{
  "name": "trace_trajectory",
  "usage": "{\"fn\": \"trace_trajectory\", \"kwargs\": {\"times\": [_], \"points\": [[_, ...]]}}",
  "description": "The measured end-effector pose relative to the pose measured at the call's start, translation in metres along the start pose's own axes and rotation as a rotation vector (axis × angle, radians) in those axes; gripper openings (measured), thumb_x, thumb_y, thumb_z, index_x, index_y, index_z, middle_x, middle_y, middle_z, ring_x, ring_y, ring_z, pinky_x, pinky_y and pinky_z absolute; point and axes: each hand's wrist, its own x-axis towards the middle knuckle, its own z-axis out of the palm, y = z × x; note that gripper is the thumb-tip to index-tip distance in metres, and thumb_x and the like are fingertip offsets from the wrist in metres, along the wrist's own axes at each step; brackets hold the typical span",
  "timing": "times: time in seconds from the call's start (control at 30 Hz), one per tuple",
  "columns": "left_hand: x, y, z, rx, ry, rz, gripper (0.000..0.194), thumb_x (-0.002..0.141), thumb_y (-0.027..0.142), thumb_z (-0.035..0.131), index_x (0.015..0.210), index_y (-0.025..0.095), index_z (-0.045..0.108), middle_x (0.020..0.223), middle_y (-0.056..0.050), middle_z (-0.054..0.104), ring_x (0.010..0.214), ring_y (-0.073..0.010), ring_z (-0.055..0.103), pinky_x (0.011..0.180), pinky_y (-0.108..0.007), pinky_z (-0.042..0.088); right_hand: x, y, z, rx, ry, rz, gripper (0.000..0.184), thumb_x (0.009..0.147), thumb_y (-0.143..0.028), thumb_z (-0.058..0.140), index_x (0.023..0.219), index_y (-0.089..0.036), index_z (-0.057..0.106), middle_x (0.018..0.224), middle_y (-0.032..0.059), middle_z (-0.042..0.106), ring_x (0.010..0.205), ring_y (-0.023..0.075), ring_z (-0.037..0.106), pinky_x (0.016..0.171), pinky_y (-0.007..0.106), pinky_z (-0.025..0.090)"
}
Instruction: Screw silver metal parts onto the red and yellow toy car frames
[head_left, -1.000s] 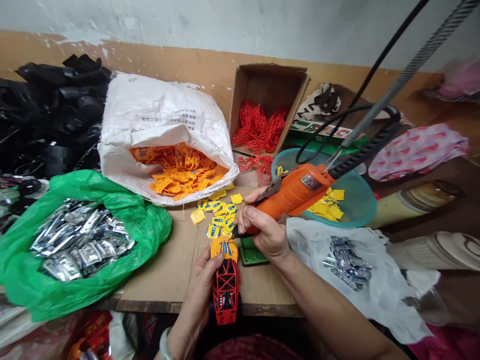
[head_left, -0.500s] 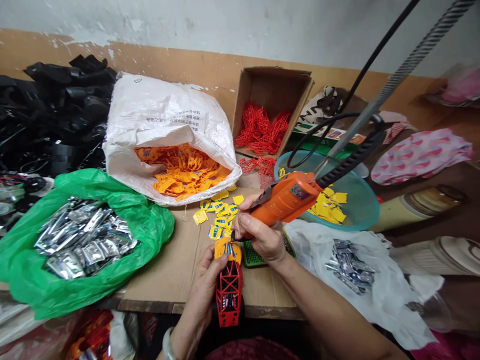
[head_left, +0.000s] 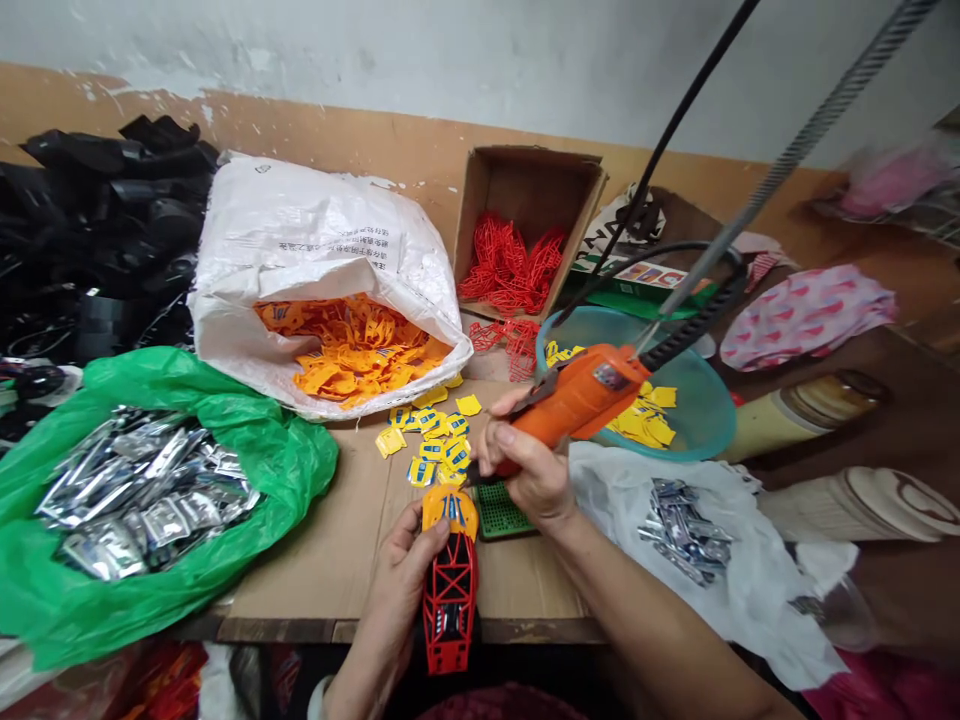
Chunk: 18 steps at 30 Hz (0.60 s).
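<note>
My left hand (head_left: 401,590) is shut around a red lattice plastic toy car body (head_left: 450,610), which has a yellow-orange nose piece (head_left: 450,510) on its far end. My right hand (head_left: 529,465) grips an orange corded electric tool (head_left: 577,400), its thin dark tip close above that nose piece. Just beyond my right hand lies a green perforated pad (head_left: 499,510). Small yellow-and-blue plastic pieces (head_left: 435,445) lie scattered on the cardboard work surface (head_left: 337,540), beyond my left hand.
A white woven sack (head_left: 315,230) holds orange pieces. A green bag (head_left: 180,590) holds silver parts. A cardboard box (head_left: 510,190) holds red lattice frames. A teal basin (head_left: 697,400) holds yellow pieces. A white plastic bag (head_left: 772,590) holds silver parts. The tool's cord and a metal hose rise overhead.
The view has shifted slightly, so the table sits a little lower and further left. Both hands keep the same hold, and the tool tip stays near the nose piece.
</note>
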Motion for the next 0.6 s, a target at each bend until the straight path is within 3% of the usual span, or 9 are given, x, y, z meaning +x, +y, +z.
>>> {"fn": "trace_trajectory", "kwargs": {"times": [0.1,0.3,0.6], "points": [[0.002,-0.002,0.001,-0.001,0.002,-0.011,0.056,0.064,0.043,0.091,0.109,0.017,0.070,0.080,-0.004,0.077,0.055,-0.0153,0.065,0.055,-0.026,0.053,0.009,-0.004,-0.015,-0.090,0.129,-0.065,0.021,0.079,-0.030,0.074,0.093,-0.022,0.061,0.051,-0.0094,0.056,0.042,0.0125,0.054,0.051,0.029,0.051],[0.003,-0.008,0.004,-0.048,-0.011,-0.023,0.048,0.066,0.043,0.090,0.101,0.018,0.068,0.072,-0.002,0.073,0.052,-0.0142,0.063,0.054,-0.025,0.051,0.013,0.009,-0.039,-0.170,0.186,-0.027,0.024,0.076,-0.032,0.075,0.093,-0.021,0.062,0.051,-0.0097,0.056,0.042,0.0123,0.056,0.047,0.026,0.050],[0.004,-0.010,0.002,-0.034,0.011,-0.037,0.047,0.067,0.043,0.089,0.102,0.018,0.070,0.075,-0.002,0.073,0.055,-0.0148,0.064,0.056,-0.026,0.051,0.010,0.020,-0.041,-0.157,0.180,0.013,0.027,0.076,-0.036,0.077,0.092,-0.021,0.062,0.053,-0.0083,0.056,0.043,0.0136,0.055,0.045,0.028,0.052]]}}
